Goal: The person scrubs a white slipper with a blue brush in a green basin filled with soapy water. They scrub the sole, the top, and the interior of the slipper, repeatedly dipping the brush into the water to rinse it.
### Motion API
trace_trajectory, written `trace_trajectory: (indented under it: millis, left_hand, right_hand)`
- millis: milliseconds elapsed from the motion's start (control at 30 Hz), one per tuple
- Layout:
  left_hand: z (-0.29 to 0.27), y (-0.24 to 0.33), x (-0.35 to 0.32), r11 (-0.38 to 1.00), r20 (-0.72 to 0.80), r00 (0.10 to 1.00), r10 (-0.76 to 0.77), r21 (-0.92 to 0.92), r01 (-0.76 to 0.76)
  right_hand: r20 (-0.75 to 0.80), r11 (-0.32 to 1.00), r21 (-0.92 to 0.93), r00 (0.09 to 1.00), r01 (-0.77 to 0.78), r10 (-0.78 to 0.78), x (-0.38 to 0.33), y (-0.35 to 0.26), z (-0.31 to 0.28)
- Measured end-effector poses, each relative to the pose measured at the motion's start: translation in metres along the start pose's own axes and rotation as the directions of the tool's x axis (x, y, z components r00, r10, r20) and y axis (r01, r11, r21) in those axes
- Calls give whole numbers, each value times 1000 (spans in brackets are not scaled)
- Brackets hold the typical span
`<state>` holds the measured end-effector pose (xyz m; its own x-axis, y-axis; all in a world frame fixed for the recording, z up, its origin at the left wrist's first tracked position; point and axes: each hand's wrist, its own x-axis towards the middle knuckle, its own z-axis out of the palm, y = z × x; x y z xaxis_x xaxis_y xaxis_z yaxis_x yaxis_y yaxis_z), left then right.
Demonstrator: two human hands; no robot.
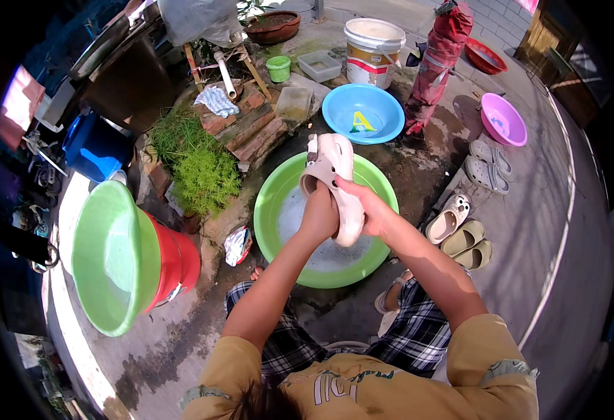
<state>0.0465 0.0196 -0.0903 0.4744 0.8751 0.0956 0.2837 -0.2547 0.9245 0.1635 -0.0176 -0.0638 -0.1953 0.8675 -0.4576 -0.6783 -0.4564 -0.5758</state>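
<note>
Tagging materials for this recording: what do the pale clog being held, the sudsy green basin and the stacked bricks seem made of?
Pale clog: probably moulded foam, matte; its form is chunky and rounded.
Sudsy green basin: likely plastic, smooth, faintly glossy; bright, even colour.
Stacked bricks: apparently fired clay, rough and dull; reddish-brown blocks with uneven edges.

left hand (320,212) partly inside a pale clog (343,155), right hand (370,208) gripping its side, above a green basin (269,210).
</note>
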Motion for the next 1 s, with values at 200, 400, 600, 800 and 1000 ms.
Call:
trace_trajectory:
  millis: [200, 400, 600, 800, 1000]
  left_hand:
    - [4, 16, -9, 978, 86, 995, 54, 198, -70]
    - [-10, 9, -1, 874, 145, 987, 72, 468, -132]
    - [7, 19, -16, 847, 203, 979, -6, 521, -103]
    - [6, 11, -7, 920, 28, 984, -177, -350, 175]
    - [4, 34, -10, 930, -14, 998, -63, 362, 63]
  right_hand:
    - [-33, 999, -1, 999, -42, 42, -4, -23, -22]
    - [-18, 967, -195, 985, 163, -170, 10, -2, 0]
    - [-3, 966, -197, 985, 168, -172, -6, -26, -18]
    - [-8, 945, -282, 984, 168, -177, -9, -10, 8]
    - [55, 960, -206, 982, 188, -181, -13, -33, -1]
